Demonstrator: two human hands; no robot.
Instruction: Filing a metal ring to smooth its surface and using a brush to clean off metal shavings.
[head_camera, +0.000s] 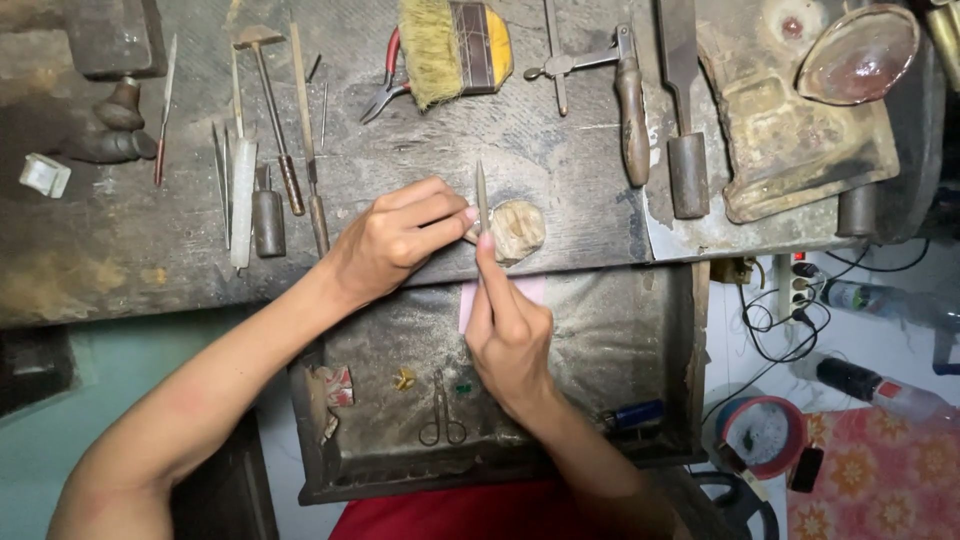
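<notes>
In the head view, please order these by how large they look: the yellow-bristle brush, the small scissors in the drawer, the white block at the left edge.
1. Yellow-bristle brush, clearly the largest.
2. Small scissors, lying in the drawer and so nearer the camera, which may flatter them.
3. White block, the smallest.

— From my screen, what colour lies under the fingers (487, 262)?
— I see a pale pink paper (530, 290) just below them, a tan wooden peg (517, 230) beside them.
— And farther up?
— I make out a straw-yellow brush (452, 45), red-handled pliers (385, 80), and a floral orange-red cloth (880, 480) far right.
</notes>
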